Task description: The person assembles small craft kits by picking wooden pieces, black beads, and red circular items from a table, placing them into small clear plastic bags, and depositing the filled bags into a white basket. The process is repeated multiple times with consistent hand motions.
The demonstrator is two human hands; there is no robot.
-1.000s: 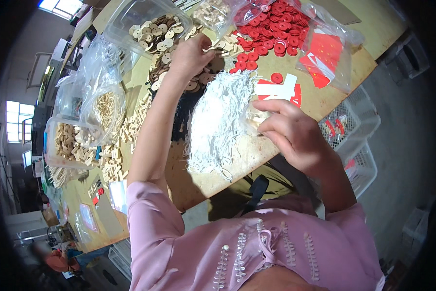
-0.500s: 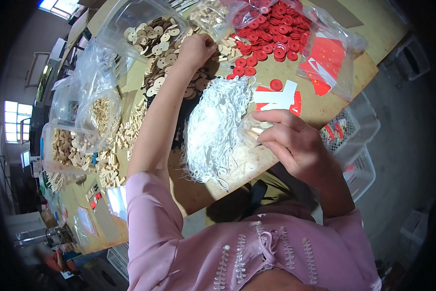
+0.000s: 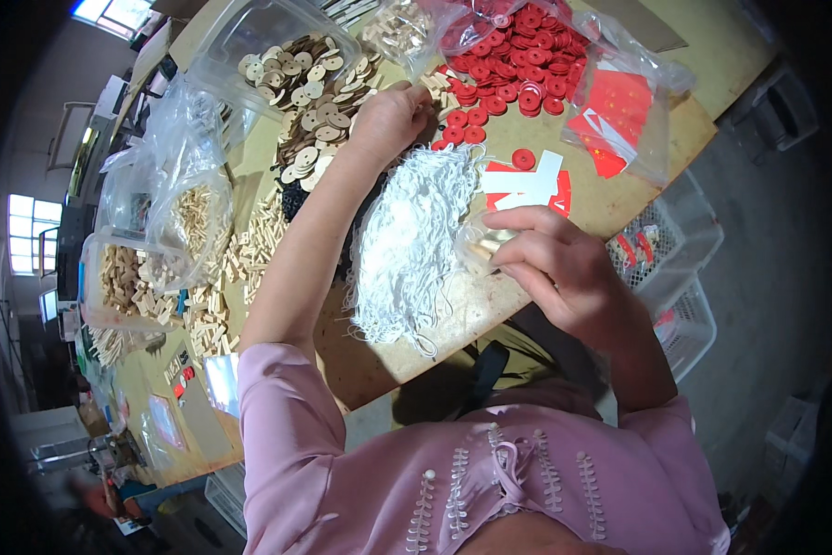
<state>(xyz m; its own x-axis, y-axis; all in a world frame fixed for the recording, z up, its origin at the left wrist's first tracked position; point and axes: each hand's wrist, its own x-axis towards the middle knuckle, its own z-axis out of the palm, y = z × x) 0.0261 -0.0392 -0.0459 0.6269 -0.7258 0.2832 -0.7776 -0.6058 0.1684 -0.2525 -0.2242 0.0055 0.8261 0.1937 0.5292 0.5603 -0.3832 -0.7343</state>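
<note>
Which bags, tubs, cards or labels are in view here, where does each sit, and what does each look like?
Clear tub: far left of table, rectangular, holds tan and brown discs.
Clear bag: far right, full of red discs.
Small clear bag: right edge, holds red cards.
Red-and-white cards: flat by the white cords.
Crumpled clear bags: left, holding pale wooden pieces.
Left hand: at the discs.
Right hand: holds a small clear packet.

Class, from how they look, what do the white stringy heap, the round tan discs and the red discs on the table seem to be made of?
White stringy heap: probably cotton or elastic cord, thin, matte, tangled loops. Round tan discs: likely unfinished wood, pale and brown, dull faces. Red discs: painted wood or plastic, uniform colour; unclear.
</note>
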